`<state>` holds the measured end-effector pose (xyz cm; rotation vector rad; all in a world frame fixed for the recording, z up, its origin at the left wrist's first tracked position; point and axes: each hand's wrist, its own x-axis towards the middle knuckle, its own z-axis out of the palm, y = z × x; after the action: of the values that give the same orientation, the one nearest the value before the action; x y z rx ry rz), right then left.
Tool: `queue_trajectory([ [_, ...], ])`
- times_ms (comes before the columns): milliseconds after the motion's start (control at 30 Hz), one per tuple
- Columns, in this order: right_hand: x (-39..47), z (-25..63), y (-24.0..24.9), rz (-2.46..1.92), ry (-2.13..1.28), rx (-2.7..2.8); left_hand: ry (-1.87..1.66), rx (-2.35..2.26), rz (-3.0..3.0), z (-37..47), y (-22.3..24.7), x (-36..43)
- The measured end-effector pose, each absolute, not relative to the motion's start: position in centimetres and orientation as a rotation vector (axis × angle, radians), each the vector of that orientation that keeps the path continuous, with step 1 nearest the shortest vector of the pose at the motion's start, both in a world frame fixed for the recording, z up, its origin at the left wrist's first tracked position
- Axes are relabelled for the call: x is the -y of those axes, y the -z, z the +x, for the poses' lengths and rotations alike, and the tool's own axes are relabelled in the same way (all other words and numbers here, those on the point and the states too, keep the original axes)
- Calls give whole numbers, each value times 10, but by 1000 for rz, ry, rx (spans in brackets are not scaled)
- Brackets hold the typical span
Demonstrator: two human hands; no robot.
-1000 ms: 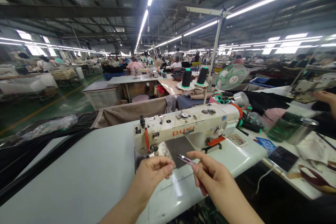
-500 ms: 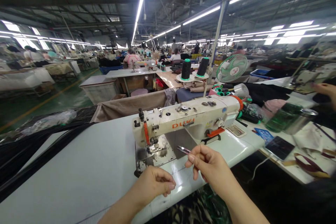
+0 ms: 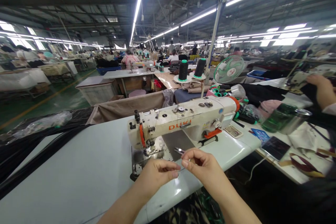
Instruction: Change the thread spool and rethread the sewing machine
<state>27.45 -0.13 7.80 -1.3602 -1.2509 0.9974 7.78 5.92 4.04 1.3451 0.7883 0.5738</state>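
In front of the sewing machine (image 3: 181, 122), my two hands almost meet at the fingertips. My right hand (image 3: 203, 164) is closed around thread snips (image 3: 179, 151), whose metal blades stick out to the left over the machine bed. Thumb and fingers of my left hand (image 3: 161, 173) are pinched together; whatever is between them is too fine to make out. The presser foot (image 3: 152, 150) lies just beyond my left hand, with no cloth visible under it.
Two black thread cones (image 3: 183, 70) stand behind the machine, near a green fan (image 3: 229, 70). To the right are a green bottle (image 3: 279, 117), a phone (image 3: 276, 148) and a co-worker's hand (image 3: 321, 89). Dark fabric (image 3: 31, 150) lies along the table's left side.
My left hand has risen and moved right towards my right hand. The right hand with the snips has shifted slightly left, and the fingertips are now close together. The view has shifted a little.
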Motion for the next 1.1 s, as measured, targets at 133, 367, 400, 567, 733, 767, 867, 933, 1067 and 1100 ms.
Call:
queue_trajectory([
  [133, 0, 271, -80, -1345, -972, 1275, -577, -678, 1346, 90, -44, -58],
  [367, -2, 275, -79, -1322, -905, 1211, -474, -642, 1264, 97, -46, -52],
  [400, -2, 277, -78, -1320, -887, 1200, -464, -650, 1264, 96, -47, -51],
  [567, -1, 286, -78, -1322, -855, 1116, -440, -683, 1236, 90, -51, -50],
  [733, -1, 287, -78, -1328, -864, 1071, -433, -686, 1252, 88, -56, -49],
  [767, -1, 287, -78, -1330, -865, 1064, -429, -687, 1251, 88, -57, -49],
  [867, -1, 288, -77, -1338, -858, 1054, -418, -693, 1245, 87, -59, -48],
  [933, -2, 289, -76, -1345, -837, 1062, -417, -699, 1241, 86, -59, -48],
  [1067, -1, 291, -75, -1413, -802, 1093, -438, -711, 1226, 84, -56, -49],
  [1100, 0, 292, -75, -1430, -801, 1097, -460, -714, 1209, 84, -55, -49],
])
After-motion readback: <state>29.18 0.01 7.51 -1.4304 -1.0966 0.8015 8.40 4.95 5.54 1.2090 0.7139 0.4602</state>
